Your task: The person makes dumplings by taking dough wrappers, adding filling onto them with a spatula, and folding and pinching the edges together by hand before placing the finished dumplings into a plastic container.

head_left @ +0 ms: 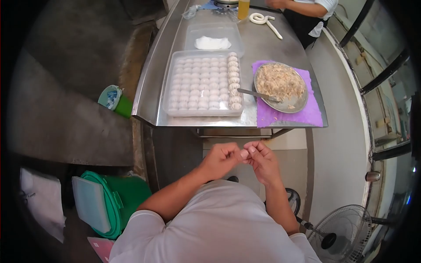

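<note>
In front of my shirt, short of the table edge, my left hand (222, 160) and my right hand (264, 163) meet at the fingertips. Both are closed, with bent fingers and thumbs pressed in; whatever might be between them is too small or hidden to make out. Beyond them on the metal table, a clear plastic box (168, 94) is filled with rows of round white pleated buns (234, 74). To its right, a metal plate (286, 107) of shredded filling (280, 79) lies on a purple cloth (312, 115). A flat spatula (253, 93) rests across the plate's rim.
Behind the box is a second clear container (239, 37) with white dough (212, 43). A dough rope (272, 27) lies farther back, near another person's arm (302, 8). Green bins (127, 193) stand at left; a fan (342, 232) is at lower right.
</note>
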Demonstrator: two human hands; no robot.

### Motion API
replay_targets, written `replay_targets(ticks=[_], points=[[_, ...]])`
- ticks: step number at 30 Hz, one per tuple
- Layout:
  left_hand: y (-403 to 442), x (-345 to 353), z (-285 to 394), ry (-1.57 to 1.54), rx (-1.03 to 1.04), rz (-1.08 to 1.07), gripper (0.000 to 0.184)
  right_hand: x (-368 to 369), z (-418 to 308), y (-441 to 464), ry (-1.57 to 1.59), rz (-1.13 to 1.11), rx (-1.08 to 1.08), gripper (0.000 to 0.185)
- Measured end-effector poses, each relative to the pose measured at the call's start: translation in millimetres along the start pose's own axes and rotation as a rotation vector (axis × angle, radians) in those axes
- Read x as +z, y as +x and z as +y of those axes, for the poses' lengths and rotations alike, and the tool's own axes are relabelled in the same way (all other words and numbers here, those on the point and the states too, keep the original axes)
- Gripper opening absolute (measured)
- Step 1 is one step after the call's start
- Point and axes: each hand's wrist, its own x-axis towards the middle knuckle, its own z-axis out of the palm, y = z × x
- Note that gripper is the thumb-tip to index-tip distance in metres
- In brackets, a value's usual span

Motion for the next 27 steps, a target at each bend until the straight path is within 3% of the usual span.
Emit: replay_targets(ticks=[3,7,12,17,21,23,27], points=[[14,-22,8,-0.004,-0.021,0.077,0.022,-7,-1,0,-0.034,-0.013,0.0,0.018],[54,-83,38,0.047,0.016,0.282,0.024,-7,-8,7,-0.072,0.005,0.008,0.018],[157,-180,65,0.2,0.154,0.447,0.026,-12,-9,27,-0.098,0.051,-0.002,0.018],[281,-280,44,0.396,0.047,0.508,0.025,-6,-23,53,-0.14,0.156,0.04,0.019],[361,-320,20,0.643,0.049,0.384,0.029,1,-32,77,-0.126,0.241,0.044,0.02],[402,-330,3,0.804,0.072,0.169,0.034,5,-35,86,-0.139,0.273,0.055,0.021],[468,-329,-15,1.057,0.059,-0.014,0.038,17,-41,96,-0.17,0.322,0.055,0.022]])
